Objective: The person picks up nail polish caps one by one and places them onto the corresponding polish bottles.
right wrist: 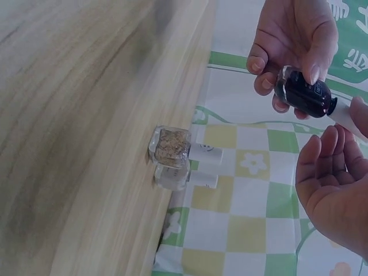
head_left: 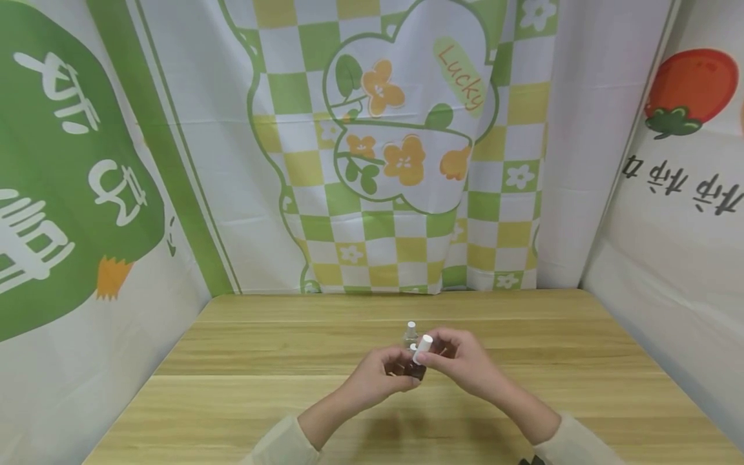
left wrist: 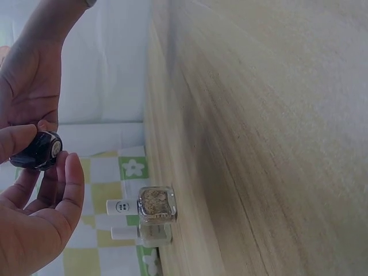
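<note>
My left hand [head_left: 372, 380] grips a small dark nail polish bottle [right wrist: 305, 95] by its glass body, thumb on one face and fingers behind. The fingers of my right hand [head_left: 467, 365] pinch its long white cap [head_left: 425, 345], which is tilted and seated at the bottle neck in the right wrist view. Both hands are raised over the table. Just beyond them stand two more nail polish bottles with white caps: one with gold glitter [left wrist: 157, 205], partly hidden by the hands in the head view, and one with pale, clear glass [head_left: 410, 334].
The wooden table [head_left: 250, 342] runs back to a checked cloth curtain [head_left: 395, 245]. Printed cloth hangs on the left [head_left: 145, 310] and right sides. A small dark object [head_left: 531, 460] shows at the bottom edge, by the right sleeve.
</note>
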`<action>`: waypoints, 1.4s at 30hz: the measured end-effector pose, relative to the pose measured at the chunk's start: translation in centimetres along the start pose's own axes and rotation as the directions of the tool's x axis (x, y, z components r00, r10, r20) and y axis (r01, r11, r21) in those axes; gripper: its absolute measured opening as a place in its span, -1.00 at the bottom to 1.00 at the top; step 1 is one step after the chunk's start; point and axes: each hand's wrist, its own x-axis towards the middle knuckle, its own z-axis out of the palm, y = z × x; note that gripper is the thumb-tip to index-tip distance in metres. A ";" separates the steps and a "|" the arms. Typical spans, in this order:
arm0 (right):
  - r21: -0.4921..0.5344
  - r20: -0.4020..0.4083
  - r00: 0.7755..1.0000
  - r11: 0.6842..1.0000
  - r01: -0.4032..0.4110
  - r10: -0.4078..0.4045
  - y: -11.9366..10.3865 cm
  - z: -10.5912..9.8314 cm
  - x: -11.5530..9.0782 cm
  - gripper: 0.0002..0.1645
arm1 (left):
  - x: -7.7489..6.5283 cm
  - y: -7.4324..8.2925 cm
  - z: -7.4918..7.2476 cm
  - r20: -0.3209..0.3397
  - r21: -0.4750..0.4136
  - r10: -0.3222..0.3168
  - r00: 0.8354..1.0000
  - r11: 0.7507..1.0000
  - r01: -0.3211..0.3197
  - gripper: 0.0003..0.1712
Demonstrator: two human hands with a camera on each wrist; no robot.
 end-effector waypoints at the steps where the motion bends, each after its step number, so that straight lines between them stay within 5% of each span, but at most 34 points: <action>1: 0.002 -0.003 1.000 1.000 0.005 -0.005 0.1 0.1 0.0 -0.82 | 0.0 0.0 0.0 -0.001 -0.005 0.002 1.000 1.000 -0.002 -0.75; 26: -0.005 -0.098 0.994 0.999 -0.048 0.047 0.2 1.0 -0.1 -0.74 | 0.0 -0.2 0.5 -0.003 -0.003 0.018 1.000 1.000 -0.018 -0.77; 42: 0.134 0.053 0.999 0.991 -0.002 -0.005 0.6 -1.0 -0.1 -0.65 | -0.2 -0.1 0.3 0.012 -0.047 -0.005 1.000 0.999 0.006 -0.74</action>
